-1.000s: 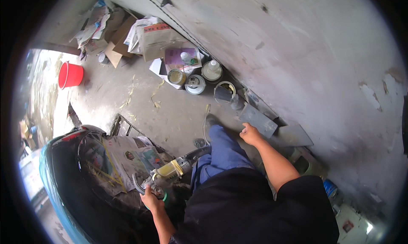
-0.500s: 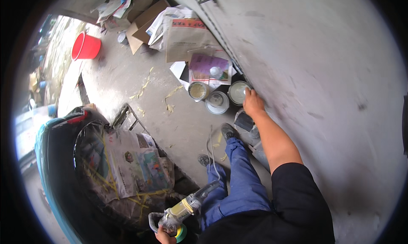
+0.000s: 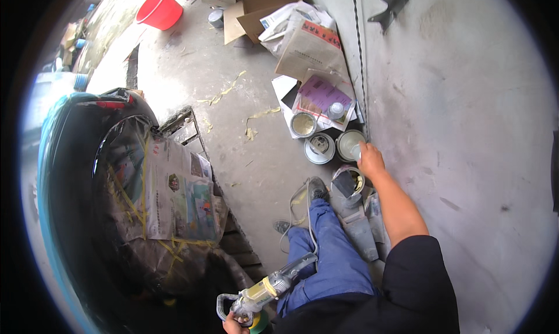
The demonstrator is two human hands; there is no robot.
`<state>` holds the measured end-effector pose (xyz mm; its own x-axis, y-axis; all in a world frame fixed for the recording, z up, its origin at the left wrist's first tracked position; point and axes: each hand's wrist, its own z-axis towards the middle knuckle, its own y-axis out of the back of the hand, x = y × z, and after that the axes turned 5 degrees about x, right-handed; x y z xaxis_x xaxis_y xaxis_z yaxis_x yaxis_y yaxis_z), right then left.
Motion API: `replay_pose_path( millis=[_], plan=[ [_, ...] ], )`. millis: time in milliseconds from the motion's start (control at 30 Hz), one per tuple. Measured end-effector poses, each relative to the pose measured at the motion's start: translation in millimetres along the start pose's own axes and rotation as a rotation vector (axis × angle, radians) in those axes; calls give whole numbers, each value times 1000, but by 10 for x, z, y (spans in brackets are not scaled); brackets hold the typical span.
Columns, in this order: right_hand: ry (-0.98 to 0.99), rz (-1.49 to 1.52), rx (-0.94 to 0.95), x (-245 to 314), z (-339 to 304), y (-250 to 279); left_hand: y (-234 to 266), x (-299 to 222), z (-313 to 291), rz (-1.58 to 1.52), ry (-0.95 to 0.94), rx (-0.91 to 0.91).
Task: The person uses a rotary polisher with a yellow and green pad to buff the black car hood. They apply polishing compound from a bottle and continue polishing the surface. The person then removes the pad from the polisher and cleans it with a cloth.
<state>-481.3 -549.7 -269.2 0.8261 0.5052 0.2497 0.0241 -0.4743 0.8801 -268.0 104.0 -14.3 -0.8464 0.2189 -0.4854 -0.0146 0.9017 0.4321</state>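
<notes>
At the lower edge, my left hand (image 3: 234, 324) is wrapped round the front of an electric polisher (image 3: 256, 296), by its loop handle. The polisher's green and yellow pad (image 3: 260, 322) shows just under it, and its grey body slants up across my legs. To the right, my right hand (image 3: 371, 160) reaches down to the edge of an open round can (image 3: 348, 141) by the wall. Its fingers are pinched together at the rim; something pale shows at the fingertips, too small to name. A second can (image 3: 319, 149) and a can of cream-coloured stuff (image 3: 303, 124) stand beside it.
A car panel masked with newspaper (image 3: 180, 185) and tape fills the left. Newspapers (image 3: 317, 52) and a cardboard box (image 3: 256, 14) lie along the wall, beyond the cans. A red bucket (image 3: 160, 11) stands far left. The polisher's cord (image 3: 308, 217) loops by my shoes.
The view has turned, so the cans and bucket sit differently in it. My right hand stays at the can's rim, and my left hand still holds the polisher.
</notes>
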Motion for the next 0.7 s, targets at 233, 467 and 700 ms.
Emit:
replay_pose_path(
  millis=[233, 467, 700],
  plan=[
    [452, 168, -62, 1201, -1468, 2930, 448, 598, 600, -89, 100, 40],
    [1043, 1230, -445, 2290, -2346, 4667, 682, 1306, 1677, 37, -83, 256],
    [853, 1357, 20, 3824, -1686, 3343, 365, 1642, 806, -206, -114, -206]
  ],
)
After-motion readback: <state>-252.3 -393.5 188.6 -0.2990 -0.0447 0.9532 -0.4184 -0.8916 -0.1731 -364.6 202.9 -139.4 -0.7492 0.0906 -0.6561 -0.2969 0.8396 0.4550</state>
